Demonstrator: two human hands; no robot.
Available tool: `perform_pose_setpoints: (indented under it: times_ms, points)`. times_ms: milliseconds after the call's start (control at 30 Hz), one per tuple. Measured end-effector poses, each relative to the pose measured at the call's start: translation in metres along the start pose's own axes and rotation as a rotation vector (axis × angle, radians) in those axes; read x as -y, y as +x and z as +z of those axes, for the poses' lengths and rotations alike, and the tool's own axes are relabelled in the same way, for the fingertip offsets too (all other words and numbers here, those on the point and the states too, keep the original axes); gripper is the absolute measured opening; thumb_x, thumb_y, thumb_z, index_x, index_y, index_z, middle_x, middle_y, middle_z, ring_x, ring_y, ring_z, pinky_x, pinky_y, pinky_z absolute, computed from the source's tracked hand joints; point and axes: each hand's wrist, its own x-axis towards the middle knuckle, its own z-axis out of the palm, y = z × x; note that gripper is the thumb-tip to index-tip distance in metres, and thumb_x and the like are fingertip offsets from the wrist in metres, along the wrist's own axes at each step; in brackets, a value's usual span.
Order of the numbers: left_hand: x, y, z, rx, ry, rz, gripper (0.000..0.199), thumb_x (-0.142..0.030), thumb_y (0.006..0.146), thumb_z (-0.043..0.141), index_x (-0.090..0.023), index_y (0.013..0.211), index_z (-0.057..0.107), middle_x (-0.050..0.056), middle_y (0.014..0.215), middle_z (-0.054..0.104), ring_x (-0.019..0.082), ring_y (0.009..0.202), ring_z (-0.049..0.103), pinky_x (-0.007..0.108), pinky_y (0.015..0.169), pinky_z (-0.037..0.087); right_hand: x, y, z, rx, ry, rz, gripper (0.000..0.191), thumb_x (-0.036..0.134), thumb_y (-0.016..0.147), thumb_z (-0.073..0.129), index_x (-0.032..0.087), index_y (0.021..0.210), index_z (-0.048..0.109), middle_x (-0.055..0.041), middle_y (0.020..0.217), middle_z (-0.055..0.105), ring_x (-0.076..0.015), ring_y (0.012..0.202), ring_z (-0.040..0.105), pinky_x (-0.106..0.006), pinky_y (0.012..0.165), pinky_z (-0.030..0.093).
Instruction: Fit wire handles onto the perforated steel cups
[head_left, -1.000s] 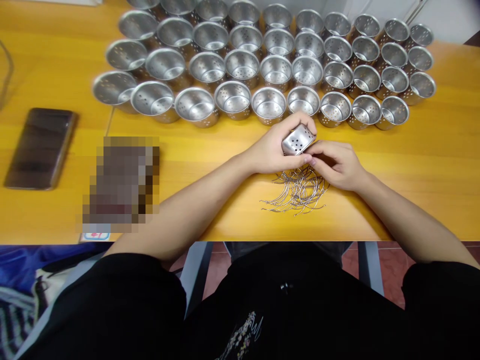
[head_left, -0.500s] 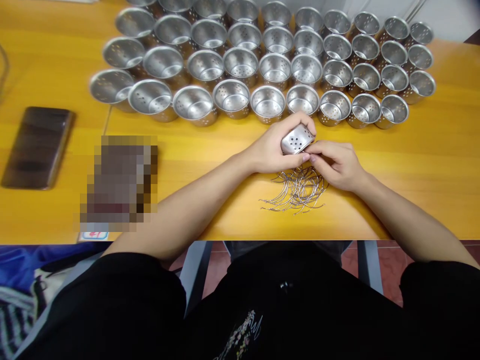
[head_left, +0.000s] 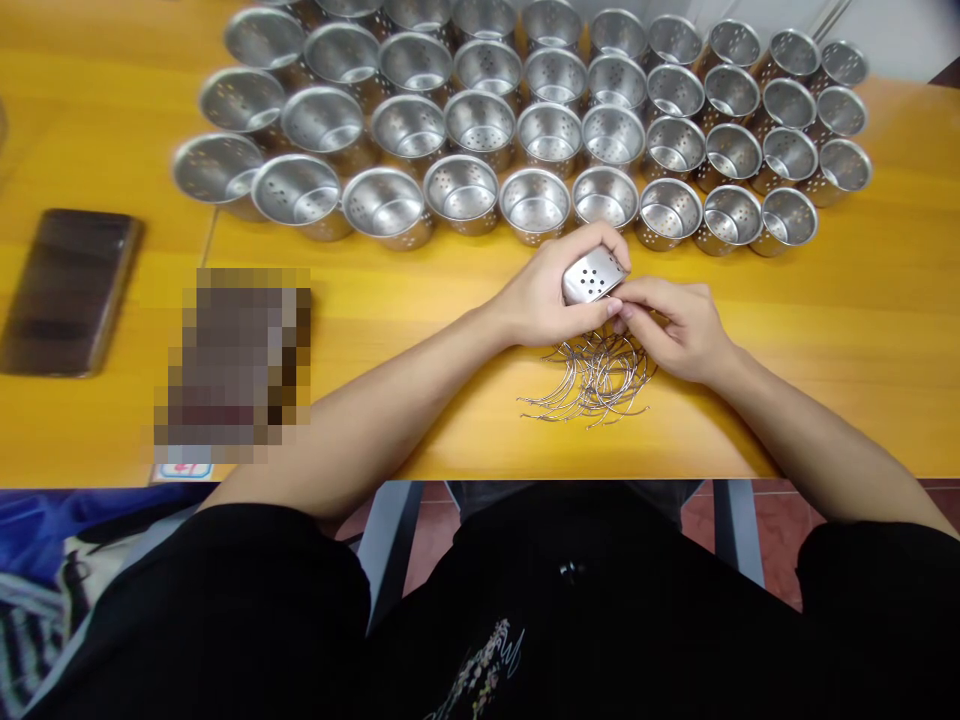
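My left hand (head_left: 551,290) is wrapped round a small perforated metal cup (head_left: 591,279), which is tipped over so its holed side faces up. At the cup's lower right edge, my right hand (head_left: 679,325) pinches a thin metal wire between thumb and forefinger; most of it is hidden by the fingers. The two thumbs almost meet there. Just below both hands, a loose pile of curved metal wires (head_left: 592,385) with small bent ends lies on the yellow table (head_left: 450,420).
Several rows of upright perforated metal cups (head_left: 465,195) stand across the back of the table. At the left lie a dark phone (head_left: 67,290) and a pixelated dark object (head_left: 229,360) near my left forearm. A small label (head_left: 187,462) sits at the front edge.
The view has shifted slightly. Both hands keep their hold at the cup's edge, with the fingertips moved only a little.
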Motion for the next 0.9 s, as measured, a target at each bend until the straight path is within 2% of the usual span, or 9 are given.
perform_pose_setpoints:
  times_ms: [167,367,500,667,800,900]
  points:
    - [-0.0005,-0.0001,0.0006,-0.009,0.009,-0.032,0.065,-0.082,0.093,0.104,-0.033,0.127,0.077,0.004,0.105,0.084,0.020,0.075,0.066,0.039,0.065,0.052,-0.0017,-0.0008,-0.0018,0.027,-0.016,0.025,0.026,0.039,0.132,0.066,0.027,0.131,0.090,-0.0047,0.101,0.089,-0.0252,0.085,0.083,-0.038,0.087,0.071]
    - [-0.0031,0.0001,0.0023,-0.026,-0.003,-0.065,0.071,-0.088,0.091,0.104,-0.032,0.124,0.078,0.005,0.104,0.085,0.022,0.078,0.067,0.041,0.068,0.054,-0.0024,0.0011,-0.0042,0.035,-0.053,-0.025,0.024,0.037,0.132,0.065,0.029,0.131,0.088,-0.0040,0.102,0.089,-0.0243,0.082,0.082,-0.038,0.084,0.070]
    - [-0.0051,0.0013,0.0020,-0.013,-0.011,-0.047,0.071,-0.089,0.091,0.104,-0.032,0.123,0.078,0.006,0.106,0.085,0.023,0.081,0.071,0.041,0.069,0.056,-0.0003,0.0031,-0.0056,0.025,-0.053,-0.071,0.022,0.034,0.132,0.065,0.030,0.129,0.086,-0.0024,0.102,0.089,-0.0226,0.080,0.081,-0.036,0.080,0.068]
    - [-0.0085,0.0004,0.0024,-0.001,-0.021,0.034,0.065,-0.082,0.093,0.105,-0.034,0.127,0.079,0.005,0.109,0.085,0.022,0.080,0.072,0.040,0.069,0.057,0.0001,0.0010,-0.0074,0.052,-0.100,-0.065,0.023,0.038,0.132,0.065,0.030,0.129,0.087,-0.0024,0.097,0.088,-0.0230,0.076,0.079,-0.037,0.079,0.068]
    - [-0.0094,-0.0018,0.0039,0.027,-0.045,-0.009,0.065,-0.084,0.095,0.103,-0.033,0.128,0.078,0.005,0.109,0.085,0.022,0.080,0.071,0.040,0.068,0.057,-0.0002,-0.0008,-0.0074,0.048,-0.102,-0.088,0.024,0.037,0.132,0.065,0.029,0.128,0.087,-0.0025,0.095,0.086,-0.0224,0.074,0.077,-0.037,0.078,0.068]
    - [-0.0063,-0.0017,0.0033,0.021,-0.058,0.021,0.065,-0.082,0.095,0.104,-0.033,0.129,0.079,0.005,0.110,0.085,0.022,0.081,0.072,0.041,0.070,0.057,-0.0008,0.0007,-0.0055,0.027,-0.076,-0.112,0.022,0.034,0.132,0.066,0.028,0.129,0.087,-0.0022,0.096,0.086,-0.0210,0.074,0.077,-0.035,0.077,0.066]
